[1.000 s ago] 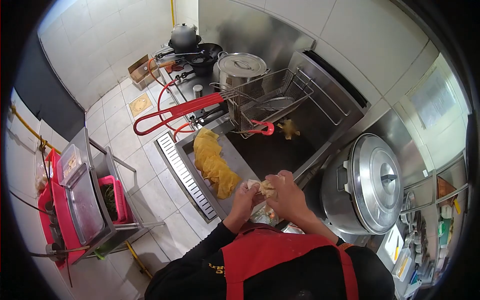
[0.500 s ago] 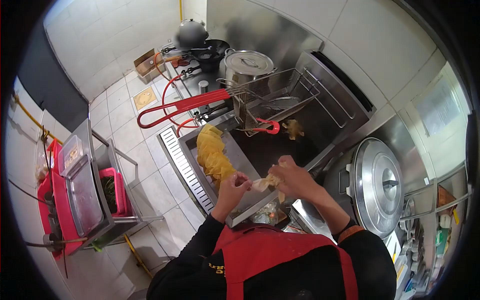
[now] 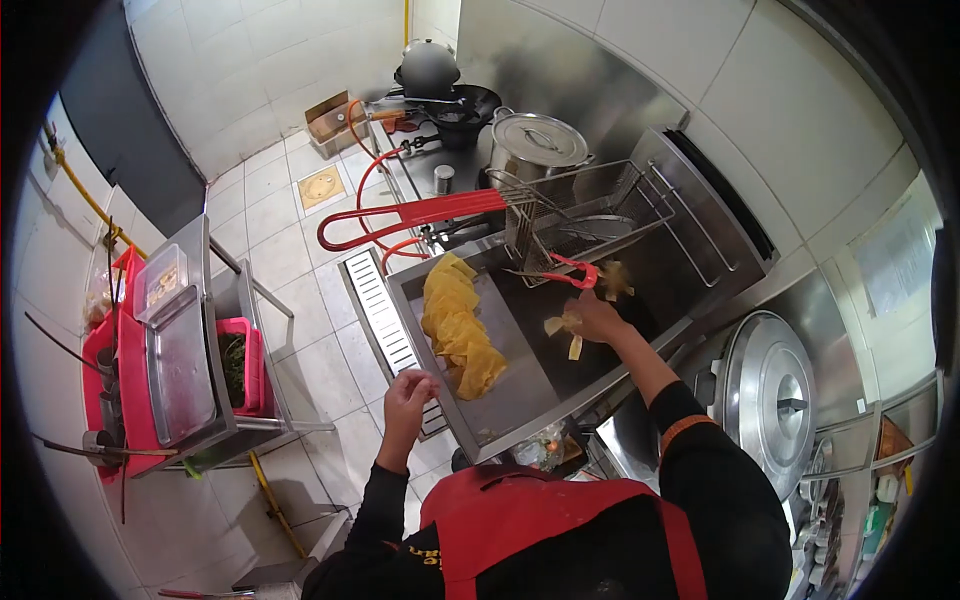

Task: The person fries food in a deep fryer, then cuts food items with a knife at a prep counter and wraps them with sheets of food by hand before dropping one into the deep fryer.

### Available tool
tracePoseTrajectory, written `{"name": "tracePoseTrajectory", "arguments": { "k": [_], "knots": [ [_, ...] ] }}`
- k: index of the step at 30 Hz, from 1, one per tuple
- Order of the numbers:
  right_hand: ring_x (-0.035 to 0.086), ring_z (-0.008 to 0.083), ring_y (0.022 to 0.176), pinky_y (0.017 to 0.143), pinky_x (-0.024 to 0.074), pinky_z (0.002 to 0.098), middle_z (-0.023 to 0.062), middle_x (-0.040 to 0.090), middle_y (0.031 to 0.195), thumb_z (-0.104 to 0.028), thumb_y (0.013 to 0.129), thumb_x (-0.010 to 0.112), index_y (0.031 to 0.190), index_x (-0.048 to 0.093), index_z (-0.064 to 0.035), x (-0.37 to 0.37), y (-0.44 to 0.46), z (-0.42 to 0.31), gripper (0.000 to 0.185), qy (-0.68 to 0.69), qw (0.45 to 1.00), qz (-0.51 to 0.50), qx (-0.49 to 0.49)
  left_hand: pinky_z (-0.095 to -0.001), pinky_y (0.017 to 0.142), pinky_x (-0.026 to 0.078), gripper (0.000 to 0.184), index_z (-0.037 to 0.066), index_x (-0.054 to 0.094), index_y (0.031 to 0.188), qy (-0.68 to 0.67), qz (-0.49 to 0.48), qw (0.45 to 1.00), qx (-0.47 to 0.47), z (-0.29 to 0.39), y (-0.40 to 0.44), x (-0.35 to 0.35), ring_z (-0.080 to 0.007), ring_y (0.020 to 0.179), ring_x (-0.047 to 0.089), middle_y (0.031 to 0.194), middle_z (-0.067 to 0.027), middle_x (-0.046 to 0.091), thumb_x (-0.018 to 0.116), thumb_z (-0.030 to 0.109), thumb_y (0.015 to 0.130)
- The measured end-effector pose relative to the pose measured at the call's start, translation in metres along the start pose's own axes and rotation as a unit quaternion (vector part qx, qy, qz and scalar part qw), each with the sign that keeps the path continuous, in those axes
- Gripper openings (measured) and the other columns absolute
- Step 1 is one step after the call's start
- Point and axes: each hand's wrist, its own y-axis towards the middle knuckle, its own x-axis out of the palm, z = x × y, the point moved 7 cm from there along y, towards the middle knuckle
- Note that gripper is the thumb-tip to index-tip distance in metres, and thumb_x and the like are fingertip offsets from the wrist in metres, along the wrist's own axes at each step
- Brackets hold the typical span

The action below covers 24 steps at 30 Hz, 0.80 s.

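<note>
My right hand [image 3: 597, 318] is over the dark oil of the fryer [image 3: 560, 368], its fingers closed on a pale, folded dough wrapper [image 3: 572, 328] with loose ends hanging down. Just beyond the fingertips lies the red handle end of a utensil [image 3: 580, 272] by the wire basket. Another piece of dough [image 3: 616, 278] floats in the oil past my hand. My left hand [image 3: 408, 392] hovers off the fryer's near left edge, fingers curled together, with nothing visible in them. A row of overlapping yellow wrapper sheets [image 3: 462, 330] lies on the metal ledge between my hands.
A fryer basket [image 3: 600, 215] with a long red handle [image 3: 420, 212] rests across the fryer's far side. Behind it stand a lidded pot [image 3: 540, 145] and a black wok [image 3: 465, 110]. A big lidded pot [image 3: 765, 400] is at right. A metal rack [image 3: 185, 365] with trays stands left.
My hands have parted: the left let go of the dough wrapper and drew back left, while the right carried it forward over the oil. The view has shifted slightly.
</note>
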Motion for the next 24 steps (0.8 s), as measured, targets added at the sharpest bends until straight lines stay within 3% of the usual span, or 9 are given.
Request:
{"name": "tracePoseTrajectory", "arguments": {
  "k": [5,11,14,17,20,22,24],
  "knots": [
    [0.057,0.0384,0.087,0.074,0.0487,0.0427,0.0176,0.041,0.109,-0.023,0.068,0.067,0.110,0.047,-0.0191,0.050,0.022,0.022,0.046,-0.041,0.990,-0.087,0.107,-0.0223,0.063,0.044,0.010,0.006,0.053,0.091,0.023,0.074,0.996,-0.042,-0.015,-0.029,-0.046,-0.0124,0.070,0.059,0.083,-0.0057,0.061,0.050,0.014,0.087],
    [0.057,0.0371,0.093,0.078,0.0487,0.0418,0.0186,0.040,0.114,-0.021,0.069,0.066,0.112,0.048,-0.0193,0.072,0.025,0.020,0.046,-0.053,0.982,-0.135,0.118,-0.0219,0.062,0.044,0.008,0.008,0.053,0.091,0.023,0.133,0.989,-0.054,-0.023,-0.044,-0.087,-0.0113,0.069,0.059,0.082,-0.0048,0.062,0.051,0.013,0.086],
    [0.057,0.0360,0.094,0.079,0.0485,0.0413,0.0181,0.040,0.116,-0.017,0.070,0.063,0.113,0.049,-0.0196,0.084,0.028,0.030,0.045,-0.050,0.985,-0.113,0.121,-0.0211,0.060,0.043,0.006,0.006,0.053,0.089,0.022,0.158,0.986,-0.044,-0.017,-0.041,-0.095,-0.0122,0.066,0.059,0.080,-0.0059,0.062,0.050,0.009,0.085],
    [0.057,0.0359,0.092,0.079,0.0481,0.0413,0.0184,0.043,0.114,-0.013,0.070,0.060,0.108,0.054,-0.0193,0.036,0.008,0.015,0.039,-0.088,0.976,-0.136,0.146,-0.0212,0.060,0.043,0.006,0.006,0.053,0.090,0.023,0.151,0.987,-0.038,-0.011,-0.035,-0.100,-0.0117,0.067,0.058,0.080,-0.0052,0.061,0.050,0.008,0.085],
    [0.056,0.0350,0.092,0.077,0.0475,0.0410,0.0165,0.050,0.105,-0.014,0.069,0.062,0.103,0.058,-0.0174,-0.017,-0.034,0.012,0.034,-0.030,0.980,-0.044,0.190,-0.0214,0.061,0.042,0.007,0.008,0.053,0.091,0.018,0.146,0.989,-0.029,-0.007,-0.026,-0.105,-0.0110,0.068,0.058,0.081,-0.0039,0.060,0.049,0.010,0.086],
    [0.057,0.0322,0.091,0.074,0.0473,0.0404,0.0134,0.055,0.094,-0.014,0.070,0.061,0.099,0.060,-0.0155,-0.048,-0.079,0.007,0.029,0.009,0.985,-0.002,0.175,-0.0216,0.061,0.041,0.007,0.008,0.053,0.091,0.013,0.148,0.988,-0.030,-0.005,-0.019,-0.108,-0.0107,0.068,0.058,0.081,-0.0036,0.060,0.048,0.011,0.087],
    [0.059,0.0299,0.083,0.071,0.0476,0.0382,0.0125,0.059,0.088,-0.013,0.069,0.058,0.092,0.062,-0.0126,-0.087,-0.133,-0.015,0.024,0.034,0.990,0.026,0.132,-0.0217,0.061,0.039,0.018,0.008,0.053,0.093,0.009,0.133,0.991,-0.013,0.004,-0.014,-0.105,-0.0118,0.069,0.057,0.080,-0.0033,0.060,0.044,0.022,0.088]
  ]
}}
